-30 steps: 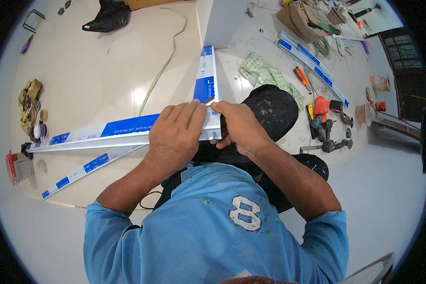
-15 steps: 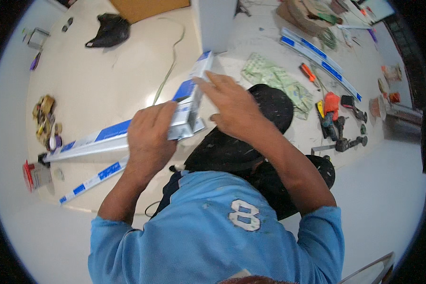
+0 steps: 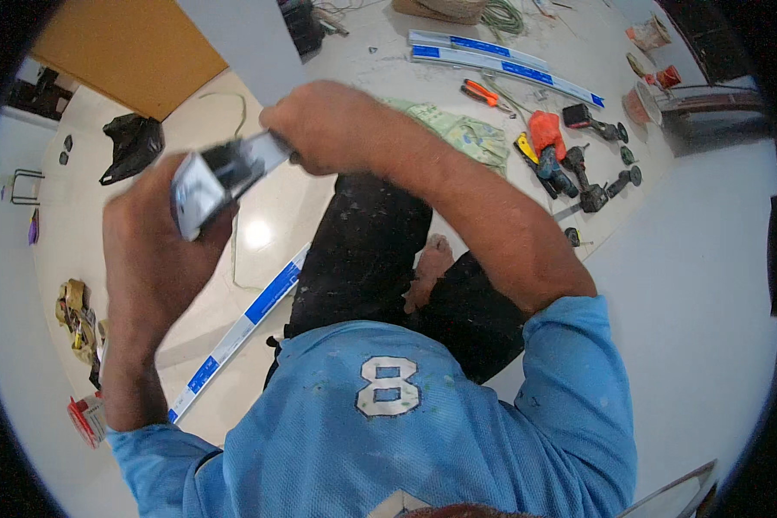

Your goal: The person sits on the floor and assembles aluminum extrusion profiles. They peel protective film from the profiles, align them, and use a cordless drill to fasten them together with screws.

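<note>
My left hand [image 3: 151, 233] wraps round a silvery metal channel [image 3: 200, 197], which is lifted up and seen nearly end-on. A shiny strip runs from it to my right hand [image 3: 324, 129], whose fingers are curled on its far end. Motion blurs these pieces, and I cannot tell whether they are one profile or two. Most of their length is hidden. Below them on the floor lies a long blue-and-white wrapped profile [image 3: 250, 319], reaching toward my black-trousered leg [image 3: 354, 250].
To the right lie more wrapped profiles [image 3: 509, 65], an orange-handled screwdriver [image 3: 483, 93], a patterned green cloth [image 3: 457, 129] and several power tools [image 3: 589, 186]. A black bag [image 3: 132, 142] and a cardboard sheet [image 3: 129, 52] are at the far left, beside a white pillar [image 3: 242, 39].
Both hands have lifted the metal profile off its low position and tilted it, so its end now shows. My right hand has closed from loosely spread fingers. The whole view has turned.
</note>
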The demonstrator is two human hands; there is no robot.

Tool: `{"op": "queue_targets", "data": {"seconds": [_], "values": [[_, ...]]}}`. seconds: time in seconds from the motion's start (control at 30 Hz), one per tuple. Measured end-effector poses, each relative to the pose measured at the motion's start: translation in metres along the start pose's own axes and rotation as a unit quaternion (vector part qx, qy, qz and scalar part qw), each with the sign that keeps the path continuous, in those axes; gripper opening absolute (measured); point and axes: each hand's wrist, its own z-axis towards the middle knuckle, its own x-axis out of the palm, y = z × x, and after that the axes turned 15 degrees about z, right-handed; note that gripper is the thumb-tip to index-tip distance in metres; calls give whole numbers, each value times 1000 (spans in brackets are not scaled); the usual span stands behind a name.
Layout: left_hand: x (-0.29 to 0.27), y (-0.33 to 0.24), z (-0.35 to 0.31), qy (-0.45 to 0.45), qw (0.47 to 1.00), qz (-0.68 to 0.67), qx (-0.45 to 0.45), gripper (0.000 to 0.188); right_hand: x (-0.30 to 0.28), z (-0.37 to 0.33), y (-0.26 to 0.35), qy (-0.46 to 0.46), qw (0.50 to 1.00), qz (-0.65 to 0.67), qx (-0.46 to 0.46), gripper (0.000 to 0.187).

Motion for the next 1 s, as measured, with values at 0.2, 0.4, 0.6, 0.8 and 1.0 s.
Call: {"op": "queue_targets", "data": {"seconds": [0.2, 0.4, 0.6, 0.8, 1.0], "values": [[-2, -44, 94, -34, 992, 14, 124, 42, -74, -48, -43, 8, 997, -24, 74, 34], [33, -87, 151, 82, 989, -53, 113, 46, -76, -91, -102, -9, 990, 79, 116, 38], [33, -100, 170, 109, 990, -41, 86, 42, -65, -99, -144, -56, 980, 174, 84, 46], [37, -72, 166, 146, 988, -34, 34, 42, -53, -81, -134, -180, 930, 321, -15, 54], [29, -72, 142, 193, 980, -38, -11, 41, -35, -73, -113, -225, 879, 409, -92, 52]]}}
